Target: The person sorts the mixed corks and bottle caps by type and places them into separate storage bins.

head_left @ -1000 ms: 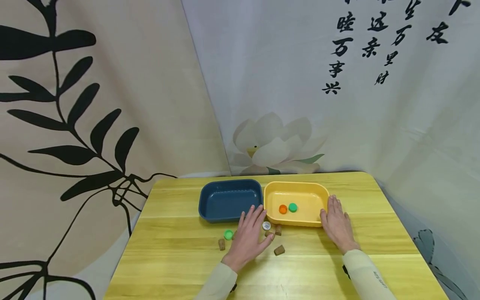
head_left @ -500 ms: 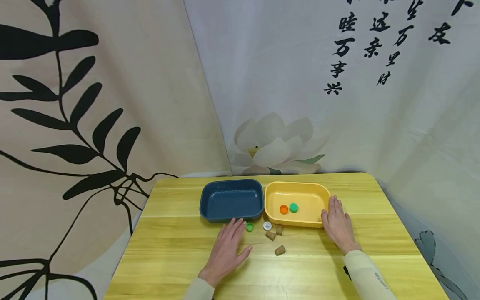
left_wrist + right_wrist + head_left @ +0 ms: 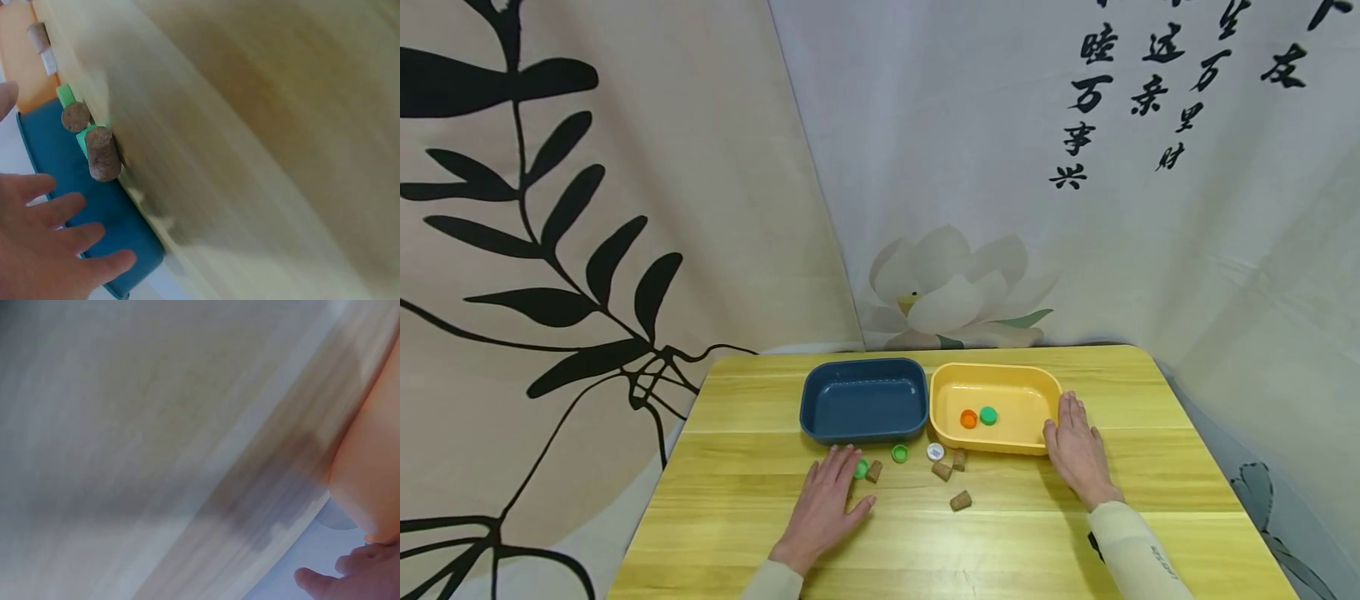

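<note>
My left hand (image 3: 822, 510) hovers or rests low over the table in front of the blue tray, fingers spread and holding nothing. Just off its fingertips are a green bottle cap (image 3: 862, 469) and a cork (image 3: 875, 472); the left wrist view shows this cork (image 3: 103, 154) close to the spread fingers. At the yellow tray's (image 3: 1030, 447) right end, my right hand (image 3: 1078, 454) rests against the rim with fairly straight fingers. Inside that tray lie an orange cap (image 3: 968, 418) and a green cap (image 3: 988, 416). Only part of the right hand appears in the right wrist view.
The blue tray (image 3: 865, 436) stands left of the yellow one. Before the trays lie another green cap (image 3: 899, 453), a white cap (image 3: 935, 452) and corks, one cork (image 3: 960, 501) nearer the front. A printed curtain (image 3: 970, 167) hangs behind the wooden table (image 3: 1000, 550).
My left hand has moved left and toward me, away from the trays, uncovering caps and corks. One green cap now sits farther right, below the blue tray. My right hand stays put.
</note>
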Action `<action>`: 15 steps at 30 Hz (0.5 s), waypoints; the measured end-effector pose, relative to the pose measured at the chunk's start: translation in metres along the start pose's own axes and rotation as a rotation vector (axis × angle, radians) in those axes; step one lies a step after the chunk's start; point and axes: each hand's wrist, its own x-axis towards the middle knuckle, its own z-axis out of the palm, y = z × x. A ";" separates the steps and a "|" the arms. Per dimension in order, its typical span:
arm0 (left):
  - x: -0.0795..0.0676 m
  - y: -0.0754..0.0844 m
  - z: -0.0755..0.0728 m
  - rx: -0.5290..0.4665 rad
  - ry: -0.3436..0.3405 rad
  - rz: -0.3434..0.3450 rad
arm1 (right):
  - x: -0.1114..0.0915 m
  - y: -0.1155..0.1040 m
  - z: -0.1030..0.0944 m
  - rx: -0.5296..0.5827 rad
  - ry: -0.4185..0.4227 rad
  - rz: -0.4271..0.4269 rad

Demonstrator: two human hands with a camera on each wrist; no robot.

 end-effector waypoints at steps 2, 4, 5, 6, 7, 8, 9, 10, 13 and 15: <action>0.001 -0.001 0.000 0.006 -0.051 -0.020 | 0.000 0.001 0.000 -0.002 -0.003 0.003; 0.003 -0.001 0.000 0.011 -0.090 -0.034 | -0.001 0.001 0.000 -0.002 -0.006 0.005; 0.005 -0.002 0.001 0.011 -0.102 -0.038 | -0.001 0.001 0.000 -0.002 -0.006 0.005; 0.007 -0.002 0.001 0.013 -0.115 -0.040 | -0.001 0.001 0.000 0.000 -0.009 0.007; 0.009 -0.002 0.002 0.018 -0.123 -0.038 | -0.001 0.000 -0.001 0.004 -0.013 0.007; 0.012 -0.002 0.002 0.018 -0.127 -0.037 | -0.002 0.000 -0.001 0.008 -0.015 0.008; 0.014 -0.002 0.003 0.021 -0.128 -0.033 | -0.002 -0.001 -0.001 0.012 -0.017 0.006; 0.016 -0.003 0.004 0.024 -0.132 -0.032 | -0.002 -0.001 -0.001 0.017 -0.020 0.006; 0.021 -0.003 0.007 0.039 -0.133 -0.028 | -0.002 -0.001 -0.001 0.022 -0.026 0.006; 0.023 -0.004 0.009 0.056 -0.123 -0.026 | -0.002 -0.001 -0.001 0.015 -0.018 0.003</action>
